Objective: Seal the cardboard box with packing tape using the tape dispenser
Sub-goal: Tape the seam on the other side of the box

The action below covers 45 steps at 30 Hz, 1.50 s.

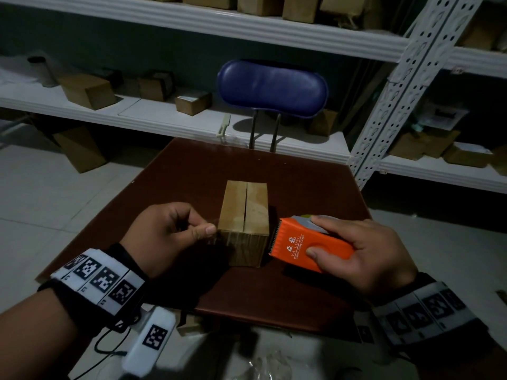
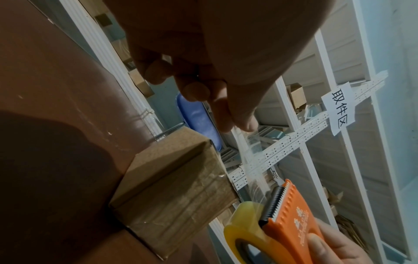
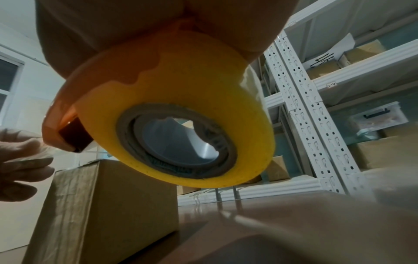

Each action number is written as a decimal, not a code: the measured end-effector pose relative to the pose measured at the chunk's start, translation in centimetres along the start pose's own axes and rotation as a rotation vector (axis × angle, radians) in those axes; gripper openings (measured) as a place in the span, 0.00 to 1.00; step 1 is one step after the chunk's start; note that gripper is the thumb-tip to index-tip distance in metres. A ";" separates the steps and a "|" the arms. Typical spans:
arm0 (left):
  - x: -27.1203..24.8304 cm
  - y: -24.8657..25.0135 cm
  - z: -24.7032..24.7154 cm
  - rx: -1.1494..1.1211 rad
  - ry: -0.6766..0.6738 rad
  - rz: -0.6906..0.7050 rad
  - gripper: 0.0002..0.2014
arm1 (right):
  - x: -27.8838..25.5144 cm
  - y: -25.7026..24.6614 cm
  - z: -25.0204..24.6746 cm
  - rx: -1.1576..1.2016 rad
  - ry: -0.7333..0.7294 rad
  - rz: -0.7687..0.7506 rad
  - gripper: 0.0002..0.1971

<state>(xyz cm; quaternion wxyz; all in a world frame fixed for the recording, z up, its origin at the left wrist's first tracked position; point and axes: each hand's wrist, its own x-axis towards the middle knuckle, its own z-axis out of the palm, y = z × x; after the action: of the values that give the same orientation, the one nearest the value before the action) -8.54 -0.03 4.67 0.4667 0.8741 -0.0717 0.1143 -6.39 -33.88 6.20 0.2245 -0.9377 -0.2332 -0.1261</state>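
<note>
A small cardboard box (image 1: pixel 245 215) (image 2: pixel 172 189) (image 3: pixel 104 201) stands on the brown table (image 1: pixel 301 187), its top flaps closed with a bare seam between them. Its near side carries clear tape. My right hand (image 1: pixel 365 250) grips the orange tape dispenser (image 1: pixel 307 242) (image 2: pixel 291 221) with its yellow tape roll (image 3: pixel 181 114) (image 2: pixel 244 223), just right of the box's near corner. My left hand (image 1: pixel 175 231) (image 2: pixel 235 123) pinches the free end of the clear tape strip (image 2: pixel 251 160) between thumb and finger, at the box's near left edge. The strip runs from the dispenser's blade to that pinch.
A blue chair back (image 1: pixel 271 87) stands behind the table. White metal shelving (image 1: pixel 192 31) with several cardboard boxes (image 1: pixel 87 90) fills the background, and an upright post (image 1: pixel 406 86) rises at the table's right rear. Grey tiled floor (image 1: pixel 55 193) lies to the left.
</note>
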 end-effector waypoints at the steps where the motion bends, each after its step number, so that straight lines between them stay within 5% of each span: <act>1: 0.0 0.0 0.0 0.001 0.006 0.005 0.10 | 0.0 0.0 0.0 0.000 0.003 0.005 0.33; 45: 0.7 -1.7 1.3 0.093 0.019 -0.066 0.09 | 0.8 -0.3 1.4 -0.148 -0.021 -0.013 0.32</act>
<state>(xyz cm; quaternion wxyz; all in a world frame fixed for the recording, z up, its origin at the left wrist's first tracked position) -7.30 -0.16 2.81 0.4300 0.8955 -0.0332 0.1103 -5.67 -32.64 5.44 0.1512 -0.9515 -0.2317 -0.1345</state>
